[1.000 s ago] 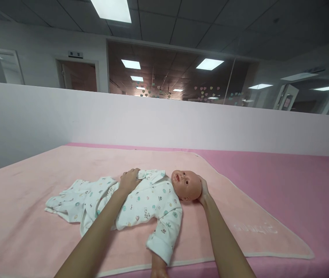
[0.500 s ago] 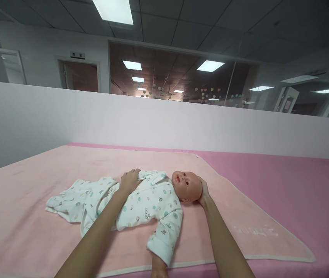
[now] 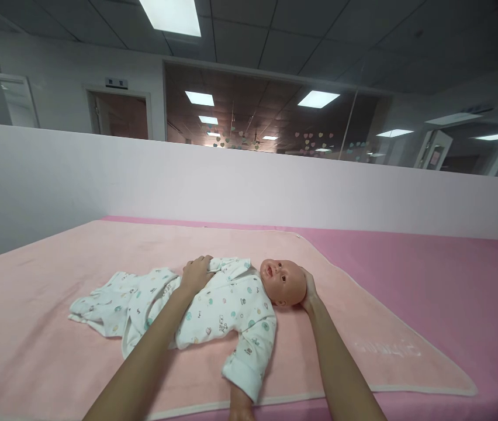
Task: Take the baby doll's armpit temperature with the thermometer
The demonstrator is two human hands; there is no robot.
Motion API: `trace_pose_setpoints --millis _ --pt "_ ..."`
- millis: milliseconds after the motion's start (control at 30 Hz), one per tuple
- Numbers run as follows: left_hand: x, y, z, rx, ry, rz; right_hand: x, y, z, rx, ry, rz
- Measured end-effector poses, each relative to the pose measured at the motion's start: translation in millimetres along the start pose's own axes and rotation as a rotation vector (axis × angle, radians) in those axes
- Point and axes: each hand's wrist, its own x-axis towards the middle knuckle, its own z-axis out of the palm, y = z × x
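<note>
A baby doll (image 3: 283, 283) lies on its back, head to the right, in a white printed baby outfit (image 3: 227, 301). My left hand (image 3: 197, 273) rests flat on the doll's belly, fingers stretched over the cloth toward its far side. Cupped around the back of the doll's head is my right hand (image 3: 310, 287); most of its fingers are hidden behind and under the head. The near sleeve stretches toward me, with the doll's hand (image 3: 241, 404) showing at the bottom edge. The legs of the outfit trail off to the left.
Beneath the doll lies a peach blanket (image 3: 47, 304) with a pale border, spread over a pink surface (image 3: 459, 292). A white low wall (image 3: 249, 187) runs along the back. Beyond it are a large window (image 3: 258, 111) and a doorway (image 3: 124, 116).
</note>
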Motion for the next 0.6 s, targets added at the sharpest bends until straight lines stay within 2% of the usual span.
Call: trace_pose_setpoints --millis 200,400,500,600 --pt "-0.4 0.7 0.2 -0.016 0.005 -0.009 -1.6 -0.6 4.0 0.024 -0.040 -0.030" --pt "-1.8 -0.3 -2.6 -0.057 -0.009 -0.008 -1.9 -1.0 6.5 -0.001 -0.001 -0.018" --pt "-3.6 1.9 -6.5 -0.159 -0.019 -0.066 3.2 -1.5 2.8 -0.007 0.048 -0.035" --pt "-7.9 12.5 -12.8 -0.355 0.061 -0.055 10.4 -3.6 -1.6 -0.073 0.124 -0.146"
